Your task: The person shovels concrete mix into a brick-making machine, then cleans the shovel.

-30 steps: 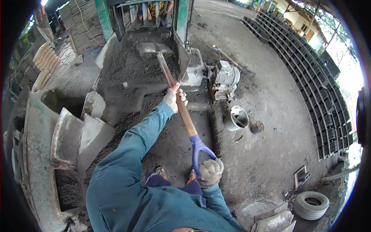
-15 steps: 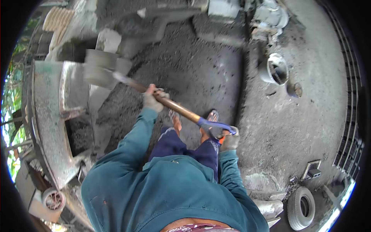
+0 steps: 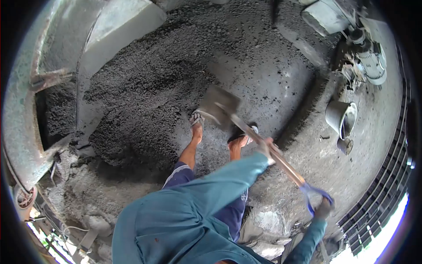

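Note:
A shovel (image 3: 288, 166) with a wooden shaft, a square metal blade and a blue D-shaped handle slants across the front of my body. My left hand (image 3: 266, 150), somewhat blurred, is closed around the shaft about midway along. Wrapped around the blue handle at the lower right is my right hand (image 3: 324, 207), in what looks like a grey glove. The blade points up and left, over the floor near my sandalled feet, and no load shows on it. Dark, coarse, gravelly mix (image 3: 140, 97) is spread out to the left of my feet.
At the left stands a large worn metal container (image 3: 22, 119) with dark material by its opening. To the right are a bucket (image 3: 337, 115), a small can (image 3: 345, 146) and a motor (image 3: 371, 64). A grille (image 3: 373, 215) runs along the right edge.
The shovel has swung from the left container to in front of my feet and rightward. Both hands keep their hold and have moved right. My view has turned and shifted left.

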The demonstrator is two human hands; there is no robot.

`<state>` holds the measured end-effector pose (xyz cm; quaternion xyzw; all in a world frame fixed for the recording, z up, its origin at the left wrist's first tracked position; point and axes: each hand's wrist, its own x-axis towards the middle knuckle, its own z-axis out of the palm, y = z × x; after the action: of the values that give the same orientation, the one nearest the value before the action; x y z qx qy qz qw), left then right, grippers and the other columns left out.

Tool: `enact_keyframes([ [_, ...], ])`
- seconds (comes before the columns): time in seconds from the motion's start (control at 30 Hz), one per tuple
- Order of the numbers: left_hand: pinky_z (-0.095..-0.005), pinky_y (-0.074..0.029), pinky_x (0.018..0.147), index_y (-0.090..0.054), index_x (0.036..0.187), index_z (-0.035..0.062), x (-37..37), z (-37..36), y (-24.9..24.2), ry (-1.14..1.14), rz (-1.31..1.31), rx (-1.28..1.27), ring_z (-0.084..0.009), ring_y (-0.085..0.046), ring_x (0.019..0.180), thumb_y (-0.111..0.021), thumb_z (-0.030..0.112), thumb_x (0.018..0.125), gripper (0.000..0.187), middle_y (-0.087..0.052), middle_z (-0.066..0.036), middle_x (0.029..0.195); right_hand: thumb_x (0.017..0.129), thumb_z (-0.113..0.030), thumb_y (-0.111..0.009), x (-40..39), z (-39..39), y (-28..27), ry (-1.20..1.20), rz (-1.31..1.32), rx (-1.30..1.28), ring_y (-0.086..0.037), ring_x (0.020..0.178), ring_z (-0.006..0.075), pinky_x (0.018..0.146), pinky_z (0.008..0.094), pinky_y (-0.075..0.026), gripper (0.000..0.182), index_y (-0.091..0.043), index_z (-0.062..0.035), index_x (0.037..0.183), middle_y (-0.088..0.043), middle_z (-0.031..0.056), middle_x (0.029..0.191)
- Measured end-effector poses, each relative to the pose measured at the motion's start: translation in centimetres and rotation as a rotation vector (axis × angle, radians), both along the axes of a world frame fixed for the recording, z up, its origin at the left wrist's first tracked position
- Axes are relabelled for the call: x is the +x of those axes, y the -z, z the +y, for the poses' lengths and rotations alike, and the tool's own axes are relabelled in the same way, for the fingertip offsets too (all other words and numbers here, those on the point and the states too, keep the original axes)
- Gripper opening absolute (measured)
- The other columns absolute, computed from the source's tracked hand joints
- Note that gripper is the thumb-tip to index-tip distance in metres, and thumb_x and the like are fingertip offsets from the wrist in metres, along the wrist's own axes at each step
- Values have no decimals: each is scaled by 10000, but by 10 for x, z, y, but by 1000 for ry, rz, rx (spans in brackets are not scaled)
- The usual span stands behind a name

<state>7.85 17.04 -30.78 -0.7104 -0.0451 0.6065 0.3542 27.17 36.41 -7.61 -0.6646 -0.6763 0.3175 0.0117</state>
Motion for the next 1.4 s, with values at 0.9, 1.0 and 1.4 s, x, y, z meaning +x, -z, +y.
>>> enact_keyframes([
  [0.9, -472, -443, 662, -397, 702, 157, -35, -251, -110, 758, 623, -426, -210, -411, 526, -605, 345, 911, 349, -390, -15, 577, 844, 101, -402, 140, -318, 80, 854, 517, -605, -497, 368, 237, 369, 446, -492, 286, -576, 20, 1056, -553, 153, 610],
  [1.0, -437, -416, 637, -408, 723, 171, -81, -180, -198, 699, 996, -139, -198, -388, 548, -663, 322, 873, 333, -409, 6, 620, 830, 90, -388, 107, -312, 51, 848, 792, -391, -483, 407, 195, 346, 364, -414, 345, -598, -7, 1086, -546, 115, 636],
  [1.4, -391, -476, 592, -481, 732, 144, -293, 45, -491, 426, 1626, 572, -164, -525, 524, -650, 226, 891, 246, -506, -9, 638, 702, -214, -766, -119, -240, -229, -351, 804, 1138, -638, 723, 229, 671, 365, -526, 266, -652, -71, 894, -626, 88, 781],
])
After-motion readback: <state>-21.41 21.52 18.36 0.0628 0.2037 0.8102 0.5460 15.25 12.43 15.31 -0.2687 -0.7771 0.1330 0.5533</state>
